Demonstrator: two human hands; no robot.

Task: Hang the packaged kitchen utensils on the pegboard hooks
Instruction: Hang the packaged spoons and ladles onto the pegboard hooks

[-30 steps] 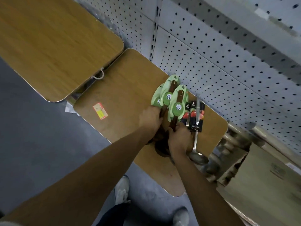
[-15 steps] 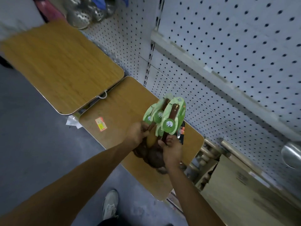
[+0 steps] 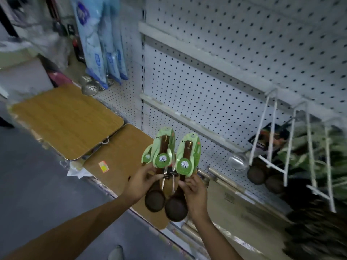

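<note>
Left hand (image 3: 139,182) pinches green-carded dark wooden spoons (image 3: 163,156); right hand (image 3: 195,188) pinches another carded spoon (image 3: 187,160), all aloft before white pegboard (image 3: 216,87). Risk: loose fanned packs slipping, snagging white wire hooks (image 3: 270,128)

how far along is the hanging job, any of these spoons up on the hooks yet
Partly done: some dark spoons and a metal ladle already hang from the white hooks at right. In hand: the left hand and right hand each grip green-carded wooden spoons, one bunch on the left, one spoon on the right, held in front of the pegboard. Left: hanging all of these; none is on a hook yet.
</note>
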